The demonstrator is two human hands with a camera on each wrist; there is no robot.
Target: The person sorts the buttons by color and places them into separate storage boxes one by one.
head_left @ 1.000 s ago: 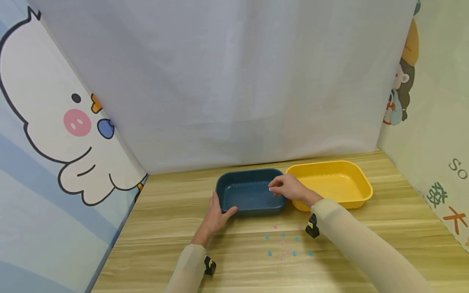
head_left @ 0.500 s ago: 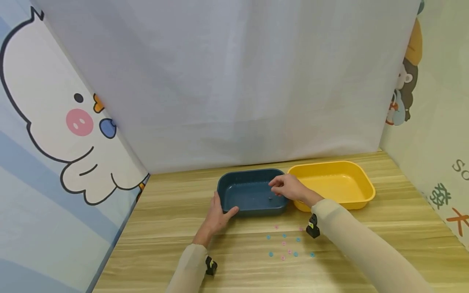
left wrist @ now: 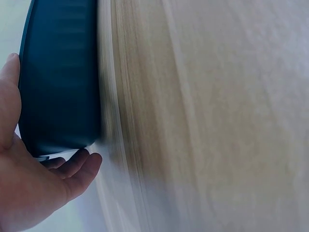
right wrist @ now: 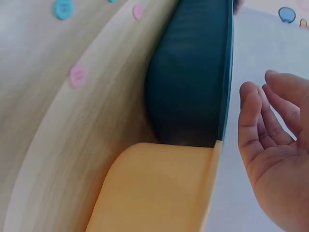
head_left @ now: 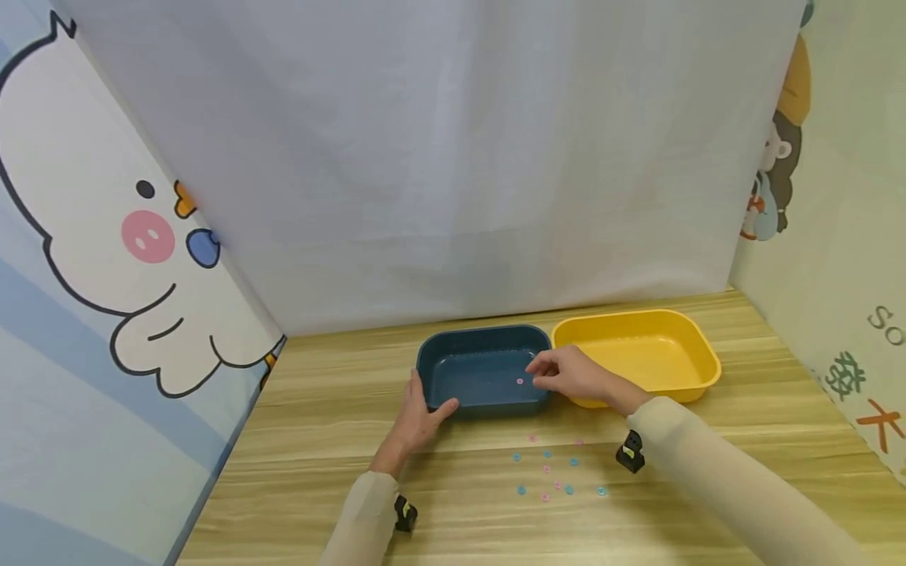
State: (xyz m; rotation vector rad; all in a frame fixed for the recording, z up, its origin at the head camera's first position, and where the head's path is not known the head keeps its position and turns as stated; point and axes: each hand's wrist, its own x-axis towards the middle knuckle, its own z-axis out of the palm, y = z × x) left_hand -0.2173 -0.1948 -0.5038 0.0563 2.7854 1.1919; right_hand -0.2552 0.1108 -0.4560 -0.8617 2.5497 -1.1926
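A dark blue plastic tray (head_left: pixel 474 379) stands on the wooden table. My left hand (head_left: pixel 414 420) grips its front left corner, thumb over the front rim and fingers along the left side; the left wrist view shows these fingers (left wrist: pixel 79 169) curled at the tray's end. Above the tray's right end hovers my right hand (head_left: pixel 572 373), its fingers loosely bent and nothing between them. Just left of those fingertips, a pink button (head_left: pixel 520 381) shows inside the blue tray. In the right wrist view the thumb and fingers (right wrist: pixel 249 116) are apart.
A yellow tray (head_left: pixel 640 362) adjoins the blue one on the right. In front of both lie several loose buttons, some pink (head_left: pixel 546 469) and some blue (head_left: pixel 569 490). A white curtain (head_left: pixel 439 196) hangs behind, with printed panels at both sides.
A pink button pinched in my right hand has been let go and now shows inside the blue tray. That hand has shifted slightly right and down. My left hand stays on the tray.
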